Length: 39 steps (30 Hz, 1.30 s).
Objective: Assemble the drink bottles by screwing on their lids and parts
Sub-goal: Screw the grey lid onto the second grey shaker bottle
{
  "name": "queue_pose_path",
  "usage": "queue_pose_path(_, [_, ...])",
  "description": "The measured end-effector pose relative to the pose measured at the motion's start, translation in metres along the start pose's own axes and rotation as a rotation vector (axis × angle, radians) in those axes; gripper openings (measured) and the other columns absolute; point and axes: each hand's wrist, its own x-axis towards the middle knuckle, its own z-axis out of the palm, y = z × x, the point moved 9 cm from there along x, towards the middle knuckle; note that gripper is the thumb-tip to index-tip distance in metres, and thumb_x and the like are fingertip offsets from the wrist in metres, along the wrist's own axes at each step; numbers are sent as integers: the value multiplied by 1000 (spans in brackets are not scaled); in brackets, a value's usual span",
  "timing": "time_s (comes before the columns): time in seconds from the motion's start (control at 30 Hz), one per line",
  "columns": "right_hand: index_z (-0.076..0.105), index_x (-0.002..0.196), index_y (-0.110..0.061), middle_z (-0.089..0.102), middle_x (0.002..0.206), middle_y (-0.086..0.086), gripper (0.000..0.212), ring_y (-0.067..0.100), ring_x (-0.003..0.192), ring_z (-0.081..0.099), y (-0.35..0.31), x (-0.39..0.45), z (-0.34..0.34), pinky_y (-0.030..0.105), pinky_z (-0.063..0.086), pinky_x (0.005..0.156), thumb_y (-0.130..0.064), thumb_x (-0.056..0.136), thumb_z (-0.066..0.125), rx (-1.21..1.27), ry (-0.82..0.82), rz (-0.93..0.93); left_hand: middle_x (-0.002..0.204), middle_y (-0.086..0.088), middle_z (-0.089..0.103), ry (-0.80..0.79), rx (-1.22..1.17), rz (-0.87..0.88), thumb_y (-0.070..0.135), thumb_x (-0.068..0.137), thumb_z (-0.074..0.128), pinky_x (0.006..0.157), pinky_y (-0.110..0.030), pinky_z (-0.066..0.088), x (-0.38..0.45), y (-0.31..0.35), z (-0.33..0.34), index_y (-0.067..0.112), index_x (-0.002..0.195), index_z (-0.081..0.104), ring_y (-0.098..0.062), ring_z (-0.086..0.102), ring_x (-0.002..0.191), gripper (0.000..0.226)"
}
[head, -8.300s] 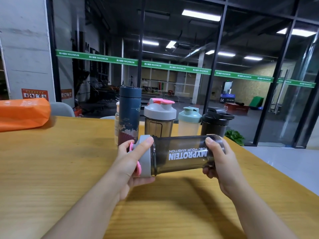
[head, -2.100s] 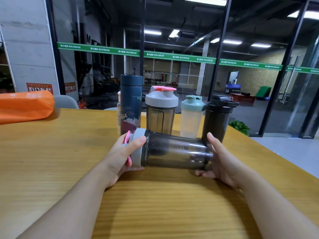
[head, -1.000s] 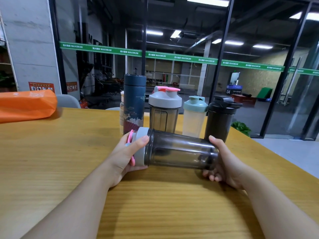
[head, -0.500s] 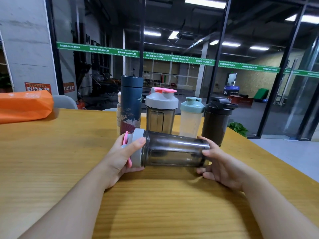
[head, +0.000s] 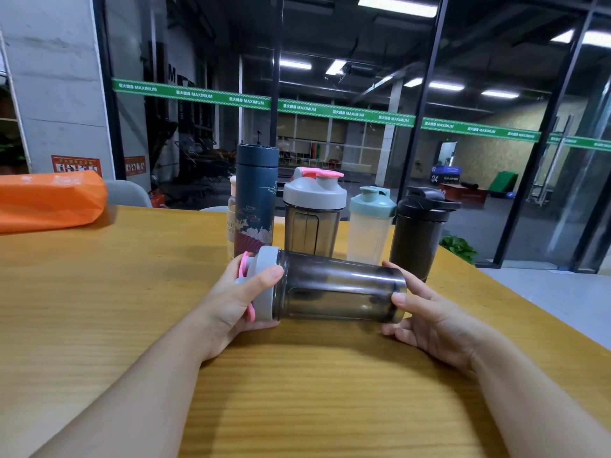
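A smoky grey shaker bottle lies sideways just above the wooden table, held between both hands. Its grey lid with pink cap points left. My left hand wraps the lid, thumb across its rim. My right hand grips the bottle's base end, thumb on the near side and a finger on top. Behind stand a dark blue flask, a grey shaker with pink cap, a pale shaker with green lid and a black shaker, all upright with lids on.
An orange bag lies at the table's far left. A pale bottle is half hidden behind the blue flask. A grey chair back shows beyond the table. The table's right edge runs diagonally; glass walls stand behind.
The bottle has been turned about its long axis between my hands; its white lettering is no longer in sight. My right hand has regripped the base end several times. My left hand stays on the lid.
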Motion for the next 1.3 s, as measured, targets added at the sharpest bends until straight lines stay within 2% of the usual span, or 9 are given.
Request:
queue_pose_path(0.17, [63, 117, -45, 56, 131, 16, 96, 25, 60, 59, -2, -1, 2, 26, 56, 56, -33, 28, 98, 15, -17, -3, 135, -8, 48, -15, -10, 7, 43, 51, 87, 69, -43, 59, -4, 3, 4, 39, 133, 40, -33, 55, 115, 95])
queue_pose_path(0.3, [64, 117, -44, 57, 130, 16, 95, 29, 68, 60, -3, -1, 4, 28, 57, 61, -27, 30, 98, 28, -34, -13, 141, 15, 33, 5, -1, 56, 44, 54, 79, 74, -49, 59, -10, 11, 9, 57, 134, 33, -31, 50, 120, 93])
queue_pose_path(0.43, [66, 118, -39, 63, 124, 18, 89, 37, 102, 67, -6, -2, 6, 37, 58, 75, -3, 41, 92, 68, -39, -50, 134, 1, 44, 22, 39, 43, 45, 60, 72, 70, -46, 59, -11, 14, 7, 49, 125, 45, -32, 56, 111, 70])
queue_pose_path(0.57, [65, 119, -35, 60, 127, 15, 85, 39, 106, 65, -10, -4, 7, 42, 58, 79, 17, 52, 77, 104, -51, -54, 127, -4, 47, 11, 58, 31, 45, 62, 71, 67, -44, 58, -12, 17, 6, 46, 115, 51, -35, 53, 111, 57])
queue_pose_path(0.67, [68, 114, -33, 66, 119, 6, 77, 36, 108, 64, -18, -7, 10, 45, 57, 83, 26, 65, 66, 103, -62, -96, 126, -6, 47, 11, 63, 39, 45, 63, 71, 65, -43, 58, -13, 21, 6, 43, 121, 51, -37, 54, 110, 61])
queue_pose_path(0.8, [65, 116, -30, 72, 109, 0, 76, 32, 108, 64, -22, -10, 12, 45, 56, 85, 26, 65, 58, 58, -61, -115, 122, -6, 50, 28, 83, 42, 47, 60, 70, 61, -41, 58, -14, 25, 7, 39, 123, 50, -35, 58, 105, 66])
queue_pose_path(0.93, [60, 120, -31, 69, 115, -4, 77, 28, 111, 64, -21, -10, 12, 48, 49, 93, 24, 66, 58, -50, -45, -117, 119, -9, 54, 77, 93, -19, 51, 73, 67, 62, -43, 59, -10, 19, 3, 38, 114, 56, -35, 62, 99, 44])
queue_pose_path(1.13, [61, 117, -31, 64, 121, -2, 75, 27, 108, 65, -18, -8, 13, 49, 47, 95, 23, 64, 60, -81, -33, -103, 117, -11, 54, 115, 127, -34, 52, 77, 66, 61, -41, 58, -9, 16, -3, 38, 111, 56, -36, 63, 97, 38])
queue_pose_path(1.3, [58, 124, -32, 57, 131, 5, 80, 31, 109, 65, -15, -8, 14, 46, 55, 88, 21, 65, 63, -57, -28, -74, 120, -6, 51, 84, 114, -3, 51, 65, 70, 60, -41, 58, -9, 16, 1, 40, 111, 54, -34, 58, 104, 50])
